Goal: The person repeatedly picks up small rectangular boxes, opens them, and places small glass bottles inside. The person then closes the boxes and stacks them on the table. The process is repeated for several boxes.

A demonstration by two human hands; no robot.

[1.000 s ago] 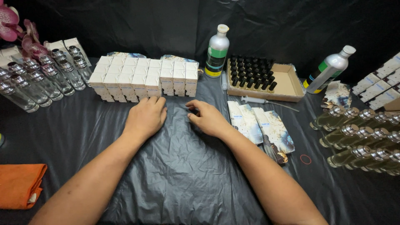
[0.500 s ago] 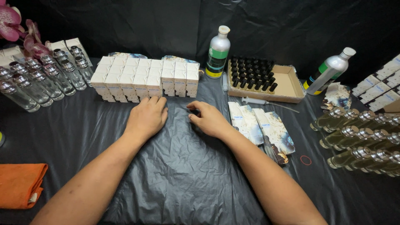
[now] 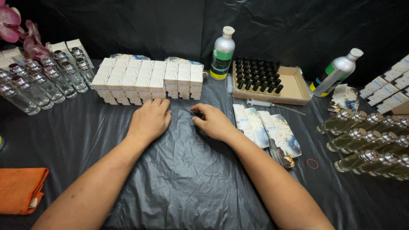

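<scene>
Just beyond the left hand (image 3: pixel 149 120), nearly touching the fingertips: a block of small white boxes (image 3: pixel 149 81), standing upright in tight rows on the black plastic sheet (image 3: pixel 183 179). Left hand flat, palm down, fingers loosely spread, holding nothing. Right hand (image 3: pixel 211 121) close beside it, also palm down on the sheet, fingers curled in, thumb and forefinger tips near each other; whether anything small sits between them, impossible to tell. Boxes a little farther from this hand, up and to its left. Compared with half a second ago, hardly any change: both hands in the same spots, boxes unmoved, right fingers perhaps drawn in slightly. Boxes cream-white with a pale blue label strip on each front, some patterned flaps showing behind the back row. To the right of the right hand, flattened patterned cartons (image 3: pixel 266 132) lying on the sheet, then a cardboard tray (image 3: pixel 298 87) of small black-capped vials. Silver bottle (image 3: pixel 223 54) with green label upright behind the boxes. Clear glass bottles (image 3: pixel 38 81) lying at far left.
</scene>
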